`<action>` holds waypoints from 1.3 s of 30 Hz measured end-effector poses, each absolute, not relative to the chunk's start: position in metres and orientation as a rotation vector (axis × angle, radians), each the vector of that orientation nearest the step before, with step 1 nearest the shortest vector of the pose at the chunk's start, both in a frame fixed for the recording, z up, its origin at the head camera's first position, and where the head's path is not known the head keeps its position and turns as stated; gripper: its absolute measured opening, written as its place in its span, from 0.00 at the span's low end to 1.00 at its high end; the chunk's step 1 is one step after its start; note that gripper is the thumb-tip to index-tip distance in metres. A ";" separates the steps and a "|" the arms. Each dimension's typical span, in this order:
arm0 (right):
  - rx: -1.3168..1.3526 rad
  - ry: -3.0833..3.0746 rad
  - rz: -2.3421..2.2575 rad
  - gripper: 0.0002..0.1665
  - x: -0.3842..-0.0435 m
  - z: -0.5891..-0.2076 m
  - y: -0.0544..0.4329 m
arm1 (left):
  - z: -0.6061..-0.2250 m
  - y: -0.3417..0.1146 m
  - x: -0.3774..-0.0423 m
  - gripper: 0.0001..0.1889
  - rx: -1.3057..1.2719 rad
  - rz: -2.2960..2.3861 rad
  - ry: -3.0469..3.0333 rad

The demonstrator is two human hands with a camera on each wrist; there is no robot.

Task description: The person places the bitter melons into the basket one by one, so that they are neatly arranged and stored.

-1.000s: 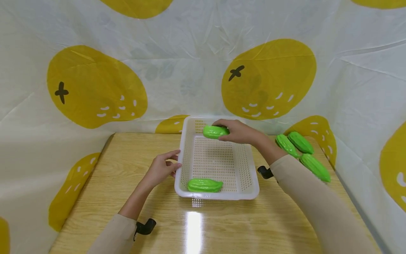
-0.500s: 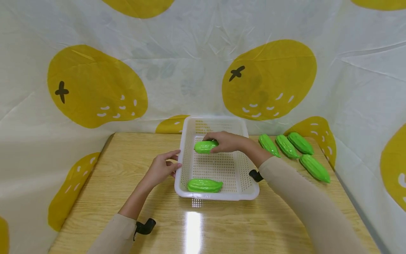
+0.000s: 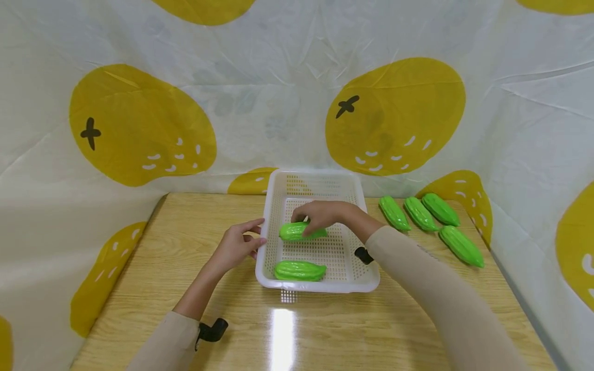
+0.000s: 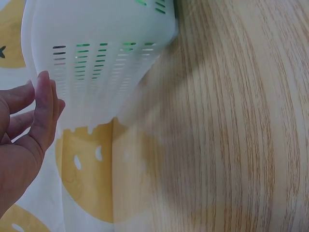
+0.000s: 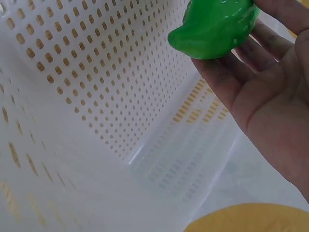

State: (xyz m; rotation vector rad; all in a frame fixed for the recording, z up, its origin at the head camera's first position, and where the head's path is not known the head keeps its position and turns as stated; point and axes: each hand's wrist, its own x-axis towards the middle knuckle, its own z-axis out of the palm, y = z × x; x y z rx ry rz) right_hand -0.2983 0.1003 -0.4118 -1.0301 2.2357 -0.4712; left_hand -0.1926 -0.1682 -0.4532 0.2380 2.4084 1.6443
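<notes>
A white perforated plastic basket stands on the wooden table. My right hand is inside it and holds a glossy green bitter melon from above, thumb on the near side and fingers on the far side. In the right wrist view, the pointed tip of this bitter melon sticks out past the fingers; whether it touches the basket floor I cannot tell. Another bitter melon lies along the basket's near wall. At the left rim my left hand holds the edge with thumb and fingers, some fingertips hidden.
Several more bitter melons lie on the table to the right of the basket. A fruit-printed curtain hangs behind the table and along both sides.
My right hand has brought the bitter melon toward me and down into the basket, from its far end to near the middle. The left hand stays at the rim.
</notes>
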 end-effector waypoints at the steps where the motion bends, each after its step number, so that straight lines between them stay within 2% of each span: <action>1: -1.027 2.229 -0.450 0.21 -0.299 -0.413 0.099 | -0.453 -0.168 -0.193 0.31 0.237 1.647 2.409; 23: -0.985 2.133 -0.354 0.25 -0.294 -0.435 0.084 | -0.457 -0.169 -0.194 0.30 0.277 1.688 2.382; 31: -0.955 2.122 -0.335 0.20 -0.290 -0.440 0.081 | -0.458 -0.170 -0.194 0.31 0.266 1.688 2.377; 39: -0.968 2.092 -0.322 0.22 -0.288 -0.443 0.080 | -0.458 -0.171 -0.194 0.31 0.265 1.691 2.373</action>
